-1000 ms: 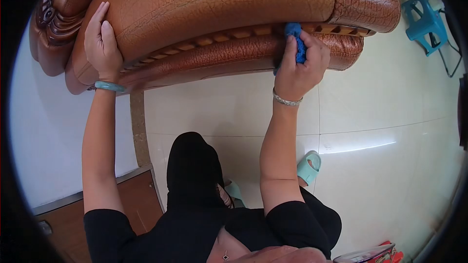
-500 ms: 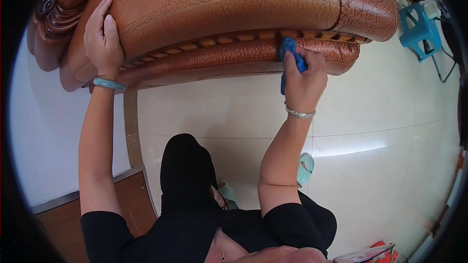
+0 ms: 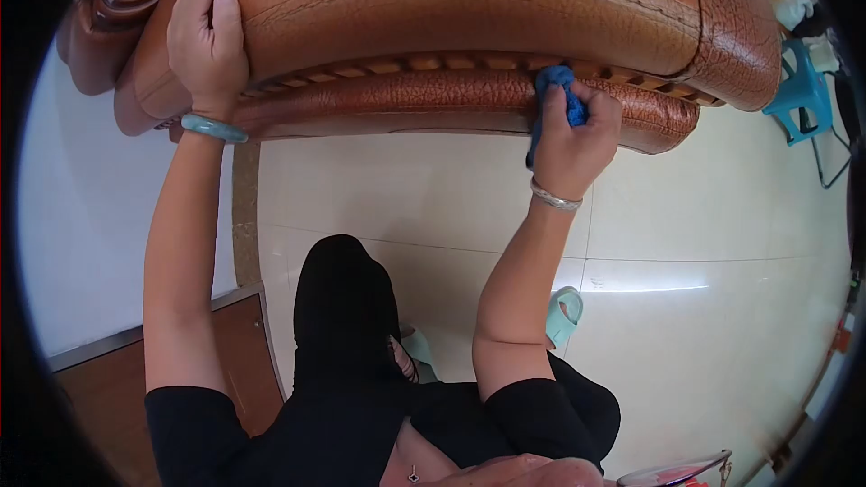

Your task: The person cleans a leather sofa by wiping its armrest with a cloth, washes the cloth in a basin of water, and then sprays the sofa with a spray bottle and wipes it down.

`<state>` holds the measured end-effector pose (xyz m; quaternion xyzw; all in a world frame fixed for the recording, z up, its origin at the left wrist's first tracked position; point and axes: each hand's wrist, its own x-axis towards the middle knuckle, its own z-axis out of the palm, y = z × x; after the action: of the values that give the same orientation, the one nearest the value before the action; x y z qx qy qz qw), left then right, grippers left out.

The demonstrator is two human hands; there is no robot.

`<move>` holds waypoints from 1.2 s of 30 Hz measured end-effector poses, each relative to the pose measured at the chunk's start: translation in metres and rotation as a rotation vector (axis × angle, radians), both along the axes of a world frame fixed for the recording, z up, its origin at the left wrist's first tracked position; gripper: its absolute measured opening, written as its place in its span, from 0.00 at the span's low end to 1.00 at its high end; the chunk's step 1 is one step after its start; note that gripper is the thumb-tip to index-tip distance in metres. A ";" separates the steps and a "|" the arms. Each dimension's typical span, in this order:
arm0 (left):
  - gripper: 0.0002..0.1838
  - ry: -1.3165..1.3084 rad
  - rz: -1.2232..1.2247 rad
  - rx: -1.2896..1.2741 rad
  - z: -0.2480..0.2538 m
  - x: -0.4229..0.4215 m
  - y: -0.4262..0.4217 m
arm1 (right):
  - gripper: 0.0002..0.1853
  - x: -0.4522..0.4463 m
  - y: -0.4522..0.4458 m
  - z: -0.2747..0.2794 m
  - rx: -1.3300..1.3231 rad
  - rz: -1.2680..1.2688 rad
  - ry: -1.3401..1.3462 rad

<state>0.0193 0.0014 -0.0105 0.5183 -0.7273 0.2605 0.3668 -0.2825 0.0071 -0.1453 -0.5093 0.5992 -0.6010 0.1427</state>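
Observation:
A brown leather sofa (image 3: pixel 469 13) with a stitched seam spans the top of the view. Below its cushion runs a carved wooden strip (image 3: pixel 433 61), and under that a padded leather base rail (image 3: pixel 388 99). My left hand (image 3: pixel 207 41) lies on the sofa's left end, fingers stretched out, with a jade bangle at the wrist. My right hand (image 3: pixel 577 140) is closed around a bunched blue cloth (image 3: pixel 557 81) and presses it to the carved strip and rail. A loose end of the cloth hangs below the fingers.
A blue plastic stool (image 3: pixel 801 95) stands on the tiled floor (image 3: pixel 686 207) at right. A white wall (image 3: pixel 99 216) and a brown wooden panel (image 3: pixel 216 352) are at left. My feet wear pale green slippers (image 3: pixel 564 316).
The view has shifted and tilted slightly, so the sofa's right end sits lower and farther right. My right hand with the blue cloth stays at the strip; my left hand remains on the sofa.

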 end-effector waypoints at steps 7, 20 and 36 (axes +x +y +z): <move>0.18 0.056 -0.053 -0.035 0.000 -0.008 -0.001 | 0.07 0.000 0.015 0.010 0.098 0.144 0.113; 0.16 -0.012 0.164 -0.121 0.009 -0.018 0.009 | 0.08 0.020 0.006 0.015 0.192 0.063 0.324; 0.14 -0.025 0.145 -0.208 0.010 -0.013 0.010 | 0.08 0.053 0.021 0.025 0.073 0.074 0.296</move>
<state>0.0062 0.0110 -0.0005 0.5254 -0.6615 0.3666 0.3898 -0.2295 0.0281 -0.1203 -0.6085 0.6160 -0.4915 0.0935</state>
